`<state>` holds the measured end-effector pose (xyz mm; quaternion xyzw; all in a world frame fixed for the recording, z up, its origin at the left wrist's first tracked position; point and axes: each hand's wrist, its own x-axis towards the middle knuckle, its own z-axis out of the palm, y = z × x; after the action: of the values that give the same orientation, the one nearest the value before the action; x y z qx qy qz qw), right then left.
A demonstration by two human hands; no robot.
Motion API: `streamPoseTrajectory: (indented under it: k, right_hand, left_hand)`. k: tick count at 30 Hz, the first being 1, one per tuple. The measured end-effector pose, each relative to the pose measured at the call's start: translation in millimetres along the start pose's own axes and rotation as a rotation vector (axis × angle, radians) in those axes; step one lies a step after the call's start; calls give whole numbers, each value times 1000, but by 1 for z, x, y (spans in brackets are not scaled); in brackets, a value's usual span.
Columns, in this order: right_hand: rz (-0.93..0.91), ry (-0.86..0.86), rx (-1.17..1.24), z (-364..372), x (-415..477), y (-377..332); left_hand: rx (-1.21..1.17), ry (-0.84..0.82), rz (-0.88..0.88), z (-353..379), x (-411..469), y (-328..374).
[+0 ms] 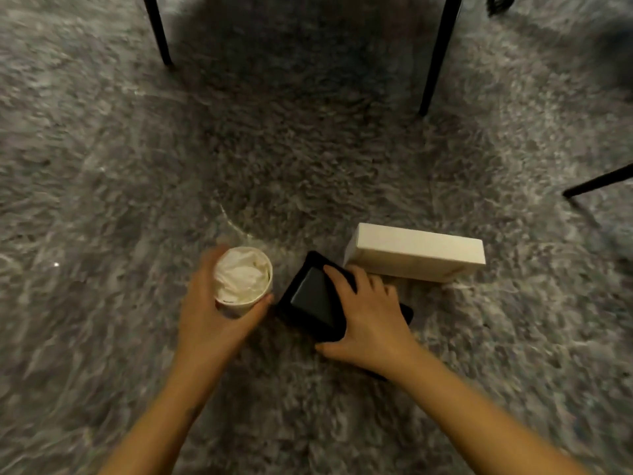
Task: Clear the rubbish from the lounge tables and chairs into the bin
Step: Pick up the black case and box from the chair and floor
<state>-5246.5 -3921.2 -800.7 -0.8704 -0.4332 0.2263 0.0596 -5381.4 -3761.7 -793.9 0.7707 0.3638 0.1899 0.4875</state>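
Grey shag rug (pixel 102 166) fills the whole head view, its pile darker in a broad shadow at the middle and top. Three thin black furniture legs stand on it: one at the upper left (pixel 157 29), a longer one at the upper right (pixel 440 53), and a third slanting in from the right edge (pixel 599 181). Nearer the person, right of centre, a long cream cardboard box (pixel 414 257) lies flat on the rug, its long side running left to right. Just in front of it and to its left sits a black plastic tray (pixel 311 296) with a raised rectangular centre, turned corner-on to the camera; whether it rests fully on the pile or is tipped up a little cannot be told. The right hand (pixel 373 320) grips this tray, fingers spread and bent over its top and far side, close to the box's near edge, with the thumb pressed along the near edge. Left of the tray, close beside its corner, a white paper cup (pixel 236 305) is upright in the left hand (pixel 205 317), whose fingers and thumb curl round its wall below the rim. Crumpled white tissue (pixel 241 277) is stuffed into the cup up to the rim.
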Motion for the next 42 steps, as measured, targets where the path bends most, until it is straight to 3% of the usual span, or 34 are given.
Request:
streamPoseTrajectory:
  k: [10,16,18,23,30,37,42]
  right_hand:
    - [36,-31,-48,17,7,-4]
    - [-162,195,55,-20,-1,-10]
    - [-198,153,60,-24,-3,-5]
    - [-123,-80,-136,21,-12,11]
    - [-145,11,-63,24,-15,25]
    - [-146,-179,335,-32,-32,65]
    - [-117,-206,504,-48,-40,79]
  left_hand:
    - [-37,87,-30,16,-2,-31]
    - [7,118,-28,16,-9,-26]
    - [73,147,-5,10,-10,-16]
    - [224,190,304,1,-3,27]
    - [274,20,480,18,-4,57]
    - [546,-480,673,55,-9,52]
    - [696,-469,753,87,-8,54]
